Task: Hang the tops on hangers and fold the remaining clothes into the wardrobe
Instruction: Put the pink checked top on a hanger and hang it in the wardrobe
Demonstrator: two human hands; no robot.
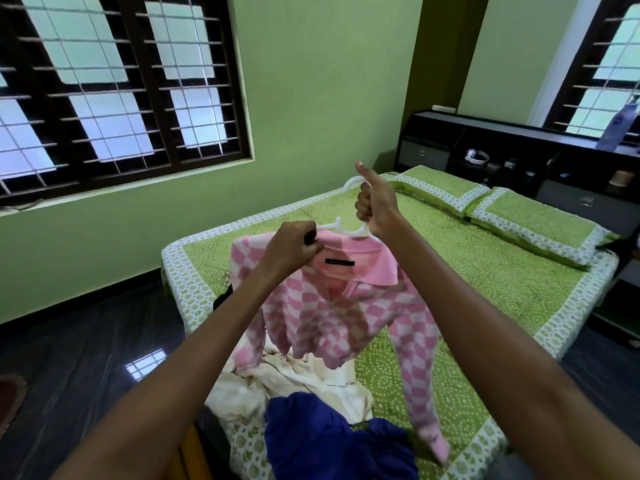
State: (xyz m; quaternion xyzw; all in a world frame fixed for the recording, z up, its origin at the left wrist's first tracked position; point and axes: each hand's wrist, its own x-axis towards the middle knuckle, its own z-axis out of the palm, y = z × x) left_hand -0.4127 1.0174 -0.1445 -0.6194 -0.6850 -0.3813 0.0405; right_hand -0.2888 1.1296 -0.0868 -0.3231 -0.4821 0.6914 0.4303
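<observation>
Hanging in the air over the bed is a pink and white checked knit top with a plain pink collar [332, 306]. It sits on a thin white plastic hanger [341, 228]. The right hand [375, 211] is curled tight around the neck of the hanger, just under its hook, and one finger sticks straight up. The left hand [294, 251] pinches the top at the left side of the collar, right where the cloth meets the hanger. Both arms reach out in front of the person. One long sleeve hangs down on the right and its end looks blurry.

Under the top is a big bed with a green sheet with white dots and a white patterned edge [485, 289]. On the near end of the bed lies a crumpled cream cloth [277, 386]. A dark blue cloth [329, 441] lies in front of it, touching it. Two green pillows [519, 223] lie side by side at the far end, against a dark headboard with shelves [502, 147]. A big window with dark bars [114, 88] is in the green wall on the left.
</observation>
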